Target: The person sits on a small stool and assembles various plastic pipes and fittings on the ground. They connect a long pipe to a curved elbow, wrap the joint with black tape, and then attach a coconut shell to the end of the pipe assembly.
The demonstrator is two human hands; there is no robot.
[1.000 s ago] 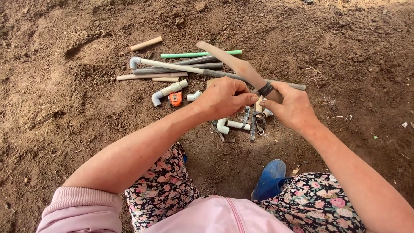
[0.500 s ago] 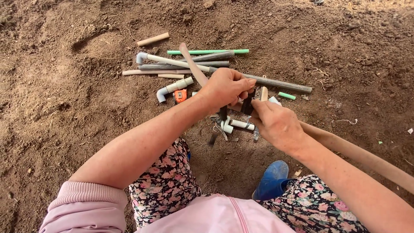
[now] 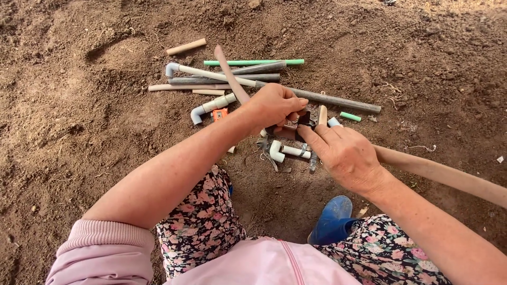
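The left hand [image 3: 274, 108] is pinching a small dark clip [image 3: 303, 119] shut between its fingers while the right hand [image 3: 343, 153], fingers loosely spread, is steadying it above the white pipe elbow [image 3: 277, 150] on the bare soil, so keeping both grips close would be helping

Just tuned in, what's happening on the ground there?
A person crouches over bare soil strewn with pipe offcuts and elbow fittings. The left hand grips a tan hose near its end, where a small dark clamp sits. The right hand reaches its fingertips to that clamp. A white elbow fitting lies just below.
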